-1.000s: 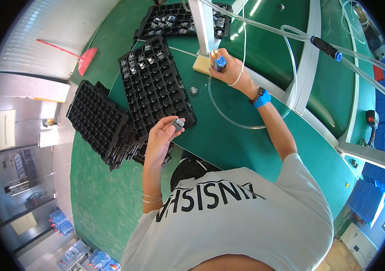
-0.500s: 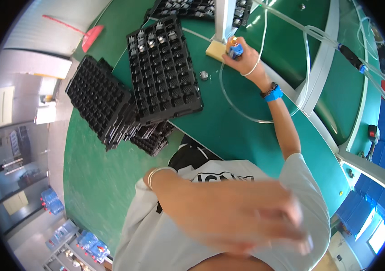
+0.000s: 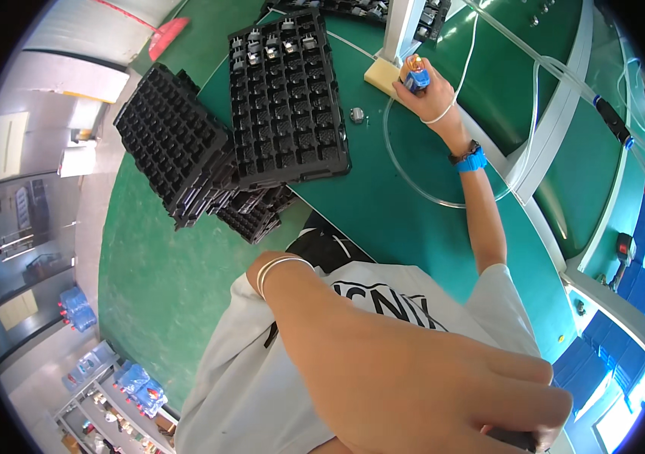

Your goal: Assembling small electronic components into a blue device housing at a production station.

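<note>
My right hand is closed around a small blue air gun with a brass-coloured tip, beside a yellow block at the foot of a white post. A clear tube loops over the green table below that hand. Very close to the camera, my left hand reaches across my shirt to the lower right. Its fingers are curled, and a dark bit shows beneath them that I cannot make out. One small grey metal part lies on the table between the black tray and my right hand.
Several grey metal parts sit in the tray's far pockets. Stacked black trays stand left of the table edge, over the green floor. Another filled tray lies at the far side. White frame bars and hoses cross the right side.
My left hand has moved down and to the right, its fingers now curled and less blurred. The view has shifted slightly; my right hand still holds the air gun by the yellow block.
</note>
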Demonstrator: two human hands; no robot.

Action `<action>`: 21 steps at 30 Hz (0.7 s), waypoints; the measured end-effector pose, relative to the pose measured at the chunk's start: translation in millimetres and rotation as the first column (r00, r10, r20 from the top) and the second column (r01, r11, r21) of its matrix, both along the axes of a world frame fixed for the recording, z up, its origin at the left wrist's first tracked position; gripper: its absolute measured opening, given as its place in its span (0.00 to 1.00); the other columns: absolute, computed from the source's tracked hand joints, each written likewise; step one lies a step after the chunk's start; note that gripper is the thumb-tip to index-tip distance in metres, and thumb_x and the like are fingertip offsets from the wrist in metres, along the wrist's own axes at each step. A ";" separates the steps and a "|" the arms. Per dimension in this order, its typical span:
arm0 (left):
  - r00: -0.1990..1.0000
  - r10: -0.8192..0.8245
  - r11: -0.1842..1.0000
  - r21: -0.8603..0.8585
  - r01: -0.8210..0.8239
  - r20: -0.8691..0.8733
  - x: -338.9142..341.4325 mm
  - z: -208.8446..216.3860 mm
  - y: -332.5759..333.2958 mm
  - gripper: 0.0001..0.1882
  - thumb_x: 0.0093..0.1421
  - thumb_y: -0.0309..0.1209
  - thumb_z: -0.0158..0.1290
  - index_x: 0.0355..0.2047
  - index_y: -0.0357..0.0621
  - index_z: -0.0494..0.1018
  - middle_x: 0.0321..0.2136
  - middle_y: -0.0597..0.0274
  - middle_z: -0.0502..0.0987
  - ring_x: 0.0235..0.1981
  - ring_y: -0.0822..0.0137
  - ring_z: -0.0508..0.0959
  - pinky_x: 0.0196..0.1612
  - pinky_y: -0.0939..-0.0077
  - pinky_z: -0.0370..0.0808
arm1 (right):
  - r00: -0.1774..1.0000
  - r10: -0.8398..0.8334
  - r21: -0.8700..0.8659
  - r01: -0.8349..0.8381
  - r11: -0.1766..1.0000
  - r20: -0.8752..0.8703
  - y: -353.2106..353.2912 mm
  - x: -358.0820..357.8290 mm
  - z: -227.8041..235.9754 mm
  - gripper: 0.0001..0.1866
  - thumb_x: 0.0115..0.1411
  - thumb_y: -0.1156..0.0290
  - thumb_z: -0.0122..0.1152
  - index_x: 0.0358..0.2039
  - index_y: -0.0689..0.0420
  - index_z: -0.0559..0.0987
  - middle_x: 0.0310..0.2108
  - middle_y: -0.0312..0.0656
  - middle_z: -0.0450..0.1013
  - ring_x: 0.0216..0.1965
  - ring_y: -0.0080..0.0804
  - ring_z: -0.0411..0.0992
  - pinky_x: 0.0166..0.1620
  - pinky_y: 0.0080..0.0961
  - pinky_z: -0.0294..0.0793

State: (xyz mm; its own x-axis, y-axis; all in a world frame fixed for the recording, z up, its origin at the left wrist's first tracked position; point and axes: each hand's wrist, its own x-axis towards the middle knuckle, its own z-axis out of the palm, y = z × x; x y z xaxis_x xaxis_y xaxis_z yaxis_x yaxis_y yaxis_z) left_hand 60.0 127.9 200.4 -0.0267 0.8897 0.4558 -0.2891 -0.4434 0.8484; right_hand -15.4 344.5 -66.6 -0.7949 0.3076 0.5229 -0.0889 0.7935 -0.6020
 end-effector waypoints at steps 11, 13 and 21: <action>0.986 0.166 0.986 0.003 -0.166 0.000 -57.7 -85.7 -18.7 0.10 0.55 0.25 0.50 0.34 0.29 0.74 0.34 0.38 0.72 0.27 0.57 0.76 0.30 0.76 0.74 | 0.948 -0.300 -0.292 0.318 0.902 0.104 55.9 4.6 3.7 0.13 0.50 0.67 0.58 0.32 0.62 0.70 0.22 0.45 0.68 0.24 0.27 0.68 0.32 0.24 0.69; 0.930 0.301 0.932 -0.271 -0.240 0.210 -58.0 -97.2 -38.4 0.15 0.51 0.21 0.52 0.41 0.32 0.71 0.40 0.47 0.72 0.32 0.62 0.75 0.36 0.72 0.73 | 0.890 -0.449 -0.107 0.456 0.884 0.082 82.9 12.7 10.3 0.12 0.51 0.67 0.55 0.35 0.58 0.71 0.25 0.51 0.71 0.28 0.51 0.71 0.30 0.36 0.70; 0.746 0.649 0.727 -0.414 -0.548 0.153 -73.9 -161.1 -41.8 0.13 0.52 0.22 0.53 0.39 0.34 0.69 0.37 0.52 0.74 0.36 0.67 0.75 0.40 0.76 0.72 | 0.845 -0.522 0.307 0.531 0.790 -0.116 161.9 15.6 -22.9 0.11 0.52 0.69 0.56 0.35 0.60 0.72 0.26 0.49 0.71 0.26 0.48 0.71 0.27 0.38 0.68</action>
